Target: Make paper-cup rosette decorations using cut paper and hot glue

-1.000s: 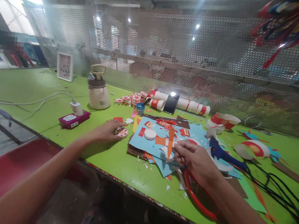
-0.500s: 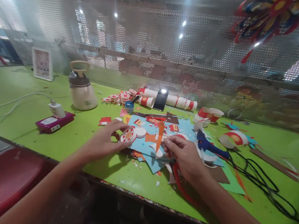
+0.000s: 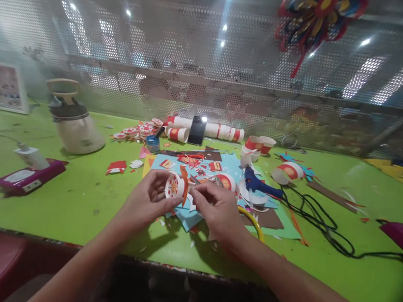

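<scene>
My left hand (image 3: 152,196) is closed around a small white disc-shaped piece (image 3: 174,186) with a red pattern on its face. An orange paper strip (image 3: 185,182) stands against the right side of that piece. The fingers of my right hand (image 3: 214,204) are pinched together just right of the strip, on something white and too small to make out. Behind and below both hands lie light blue sheets (image 3: 188,216) with red and white cut pieces on them.
A blue glue gun (image 3: 260,185) with a black cable (image 3: 326,224) lies right of my hands. Farther back are a phone (image 3: 197,129), paper cups (image 3: 253,144) and a blue jar (image 3: 153,143). A large bottle (image 3: 78,129) and a purple power strip (image 3: 33,180) stand left.
The view has turned right. My hands have come closer together, the orange strip now meets the patterned piece, and a yellow ring-shaped handle shows beside my right hand.
</scene>
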Demonstrator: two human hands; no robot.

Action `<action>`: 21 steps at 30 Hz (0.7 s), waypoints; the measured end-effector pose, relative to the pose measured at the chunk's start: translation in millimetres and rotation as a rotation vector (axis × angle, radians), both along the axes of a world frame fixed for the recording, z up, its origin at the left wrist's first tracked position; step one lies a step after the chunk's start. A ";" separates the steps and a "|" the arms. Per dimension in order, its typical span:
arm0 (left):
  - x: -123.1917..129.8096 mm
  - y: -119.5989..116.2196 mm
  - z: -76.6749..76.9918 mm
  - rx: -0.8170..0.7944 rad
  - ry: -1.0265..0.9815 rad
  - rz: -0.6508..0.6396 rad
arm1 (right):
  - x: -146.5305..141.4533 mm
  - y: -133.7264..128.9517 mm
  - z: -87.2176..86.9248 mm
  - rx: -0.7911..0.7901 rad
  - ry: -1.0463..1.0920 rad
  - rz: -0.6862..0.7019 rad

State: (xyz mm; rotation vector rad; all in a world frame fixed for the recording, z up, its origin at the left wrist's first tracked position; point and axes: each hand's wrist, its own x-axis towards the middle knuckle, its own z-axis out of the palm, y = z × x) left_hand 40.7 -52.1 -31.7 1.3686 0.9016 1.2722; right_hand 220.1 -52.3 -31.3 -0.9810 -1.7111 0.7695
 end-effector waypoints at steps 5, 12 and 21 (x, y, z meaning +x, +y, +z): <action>10.2 -3.4 0.3 -0.019 -0.060 -0.035 | -1.0 -3.4 2.1 0.049 -0.035 -0.028; 14.5 -7.8 2.3 -0.050 -0.053 -0.037 | -1.2 -4.7 4.3 0.140 -0.042 -0.012; 17.0 -9.3 -2.2 -0.056 -0.111 -0.011 | 0.8 -3.9 4.5 0.221 -0.100 0.022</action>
